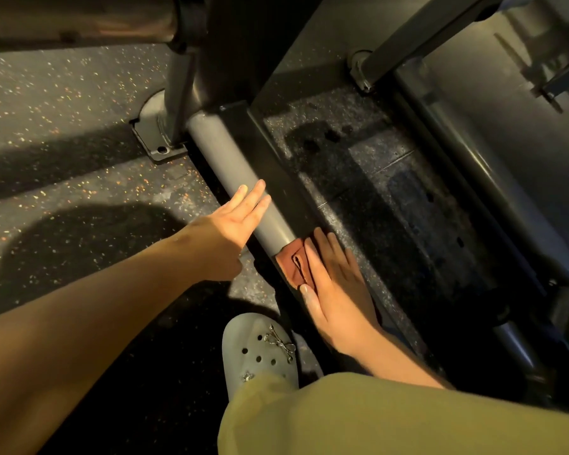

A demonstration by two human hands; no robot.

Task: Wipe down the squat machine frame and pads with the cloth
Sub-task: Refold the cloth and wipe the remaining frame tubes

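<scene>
- At the far left is the speckled floor (63,93), and on it the bolted foot (155,136) where the frame stands. We think dust gathers in this corner, so it should not be forgotten.
- Our left hand (234,221) is released. Its fingers are straight and their tips lie against the grey frame tube (234,165). It grasps nothing and, we judge, only steadies us.
- The tube runs low along the floor from the foot toward us, just beside a dark rail (270,159). The part beyond the left hand looks not yet wiped.
- The cloth (293,266), brown-red and folded, lies over the near part of the tube.
- Our right hand (337,287) presses the cloth down with flat fingers, and the thumb lies along its near edge. Nothing is clenched.
- To do this step well, we would wrap the cloth partly around the tube, so that the side and the underside are cleaned too. Then we would push in one long stroke toward the foot, first lifting the left hand out of the way.
- At the right, the rough footplate (391,198) waits for its turn.
</scene>
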